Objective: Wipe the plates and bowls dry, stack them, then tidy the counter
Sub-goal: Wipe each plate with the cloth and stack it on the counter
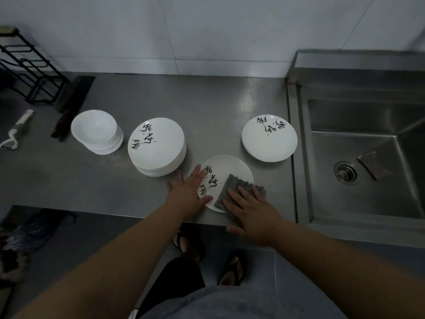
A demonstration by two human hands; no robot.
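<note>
The single plate (220, 171) is set flat on the steel counter (230, 107), with its near rim close to the counter's front edge. The tall stack of plates (158, 146) stands just beside it to the rear left, and the gap between the two rims is narrow. A lower stack of plates (269, 139) is placed to the rear right, close to the raised lip of the sink (299, 157). Between these two stacks a band of bare steel runs back to the tiled wall. The stack of bowls (96, 132) is found further left, just beside the tall stack. More bare steel is seen in front of the bowls, out to the front edge.

The left hand (188, 192) is laid on the plate's left rim. Its fingers are straight and spread, with the fingertips over the painted characters and the thumb on the near rim; nothing is grasped. The right hand (253, 212) is pressed flat on a grey cloth (232, 187), fingers extended and not curled round it. The cloth is spread over the plate's right half and overhangs the right rim, towards the sink.

At the far left a black wire rack (30, 72), a dark cleaver (73, 104) and a white-handled peeler (18, 127) are noted, well apart from the plate. A dark pad (372, 164) is seen in the sink beside the drain (346, 172).
</note>
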